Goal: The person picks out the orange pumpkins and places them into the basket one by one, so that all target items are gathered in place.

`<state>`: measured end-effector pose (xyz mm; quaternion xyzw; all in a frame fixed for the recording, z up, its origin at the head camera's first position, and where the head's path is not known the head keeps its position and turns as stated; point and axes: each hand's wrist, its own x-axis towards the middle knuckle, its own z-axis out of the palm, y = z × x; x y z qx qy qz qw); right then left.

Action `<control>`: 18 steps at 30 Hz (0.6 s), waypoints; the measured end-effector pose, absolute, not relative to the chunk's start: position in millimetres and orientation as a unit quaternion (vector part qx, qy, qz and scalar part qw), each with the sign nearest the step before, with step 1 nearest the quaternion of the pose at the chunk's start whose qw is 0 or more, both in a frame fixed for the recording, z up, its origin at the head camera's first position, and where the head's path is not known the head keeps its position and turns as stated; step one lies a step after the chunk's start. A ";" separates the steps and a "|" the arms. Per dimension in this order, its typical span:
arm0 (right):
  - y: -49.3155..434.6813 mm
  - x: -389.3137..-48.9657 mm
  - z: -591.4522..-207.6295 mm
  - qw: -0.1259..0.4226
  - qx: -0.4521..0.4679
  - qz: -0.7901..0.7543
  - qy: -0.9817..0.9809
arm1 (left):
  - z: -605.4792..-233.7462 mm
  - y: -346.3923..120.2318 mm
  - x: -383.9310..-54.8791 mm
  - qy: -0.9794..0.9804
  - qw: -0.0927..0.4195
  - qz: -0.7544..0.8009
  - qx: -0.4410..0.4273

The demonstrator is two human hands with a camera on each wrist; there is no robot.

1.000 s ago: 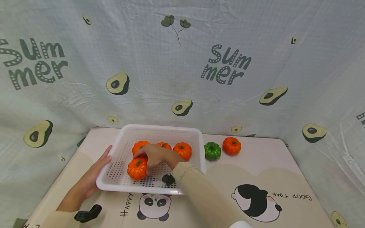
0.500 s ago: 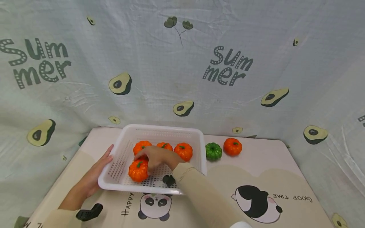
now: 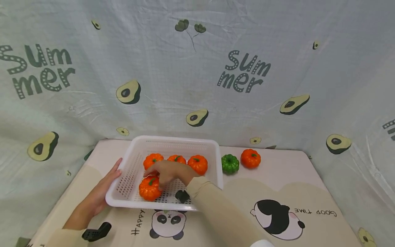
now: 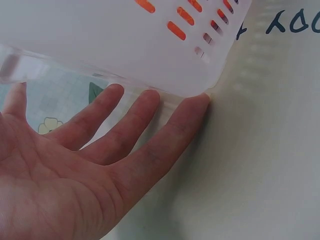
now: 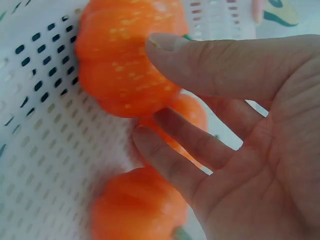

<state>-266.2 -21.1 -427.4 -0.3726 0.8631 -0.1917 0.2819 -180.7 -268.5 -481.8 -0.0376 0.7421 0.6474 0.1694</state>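
A white perforated basket [image 3: 145, 204] stands on the table with several small orange pumpkins inside. In its front left part, my right hand [image 3: 170, 171] holds an orange pumpkin [image 3: 148, 192], thumb on the near right side and fingers at the far side. The right wrist view shows the thumb [image 5: 200, 62] against that pumpkin [image 5: 115, 55]; part of the grip is hidden behind it. My left hand [image 3: 103, 190] rests along the basket's left side. Its straight fingers [image 4: 165, 135] touch the basket wall's edge in the left wrist view.
Behind the held pumpkin sit another orange pumpkin [image 3: 151, 160], a half-hidden one [image 3: 177, 158] and a third [image 3: 198, 164] at right. A green pumpkin [image 3: 230, 164] and an orange pumpkin [image 3: 250, 158] stand outside the basket. A printed cloth [image 3: 172, 85] hangs behind.
The held pumpkin has shifted slightly toward the basket's front wall, with my right hand's fingers following. My left hand stays at the basket's side. The head view has swayed slightly.
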 end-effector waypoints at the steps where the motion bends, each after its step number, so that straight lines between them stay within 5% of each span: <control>1: -20.0 -265.6 -425.6 0.277 -0.376 -0.188 0.864 | -481.9 -267.9 -180.5 0.742 0.168 0.648 -0.040; 18: 42.8 -279.1 -372.5 0.202 -0.357 -0.368 0.834 | -481.2 -267.3 -180.9 0.740 0.168 0.650 -0.039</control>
